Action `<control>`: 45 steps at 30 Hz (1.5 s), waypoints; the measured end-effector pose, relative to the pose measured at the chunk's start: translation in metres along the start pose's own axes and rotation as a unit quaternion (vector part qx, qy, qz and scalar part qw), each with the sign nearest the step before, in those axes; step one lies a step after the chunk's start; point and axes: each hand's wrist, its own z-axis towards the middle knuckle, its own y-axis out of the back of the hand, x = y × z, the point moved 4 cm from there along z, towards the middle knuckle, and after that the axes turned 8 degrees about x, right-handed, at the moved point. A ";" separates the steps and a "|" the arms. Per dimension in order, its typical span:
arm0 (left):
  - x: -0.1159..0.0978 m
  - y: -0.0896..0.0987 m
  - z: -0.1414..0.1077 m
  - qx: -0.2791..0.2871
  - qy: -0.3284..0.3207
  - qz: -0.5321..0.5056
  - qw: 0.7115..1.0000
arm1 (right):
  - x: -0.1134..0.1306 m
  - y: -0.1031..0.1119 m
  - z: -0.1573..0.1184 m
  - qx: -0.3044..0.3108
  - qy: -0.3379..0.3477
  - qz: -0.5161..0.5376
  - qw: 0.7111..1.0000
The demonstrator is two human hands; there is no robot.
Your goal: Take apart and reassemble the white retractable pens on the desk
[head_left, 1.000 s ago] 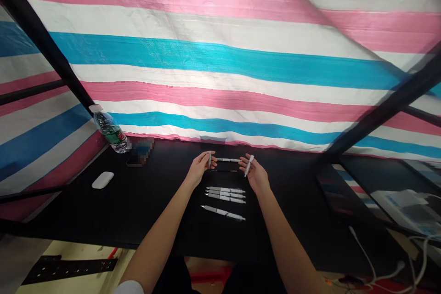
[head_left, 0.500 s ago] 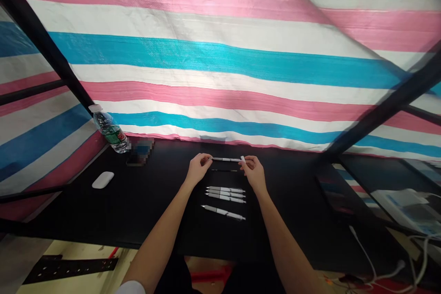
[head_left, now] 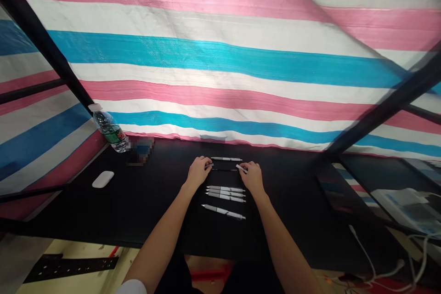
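Observation:
On the black table, my left hand (head_left: 199, 171) pinches a small grey pen part (head_left: 209, 165) near the left end of a thin dark refill (head_left: 224, 170). My right hand (head_left: 252, 176) holds a short white pen part (head_left: 241, 168) by the refill's right end. Just beyond the refill lies a white pen (head_left: 226, 159), untouched. Nearer to me several white pens with grey grips (head_left: 225, 194) lie close together, and one more pen (head_left: 223, 212) lies slightly tilted in front of them.
A water bottle (head_left: 112, 131) stands at the back left, beside a pixelated item (head_left: 140, 151). A white rounded case (head_left: 103, 179) lies at the left. White cables (head_left: 365, 250) hang at the right, near a dark flat device (head_left: 336, 195).
The pen that was between both hands now lies on the table behind the refill. Both hands have come slightly nearer and now hold separate small parts.

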 end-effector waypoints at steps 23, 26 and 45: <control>-0.001 0.005 0.001 -0.021 -0.026 -0.033 0.999 | 0.034 0.011 -0.003 0.055 0.093 -0.058 0.992; -0.001 0.005 0.001 -0.019 -0.023 -0.036 0.999 | 0.034 0.011 -0.004 0.069 0.094 -0.063 0.991; 0.007 0.005 0.002 -0.027 -0.017 0.036 0.999 | 0.031 0.022 0.003 0.044 0.084 0.106 0.990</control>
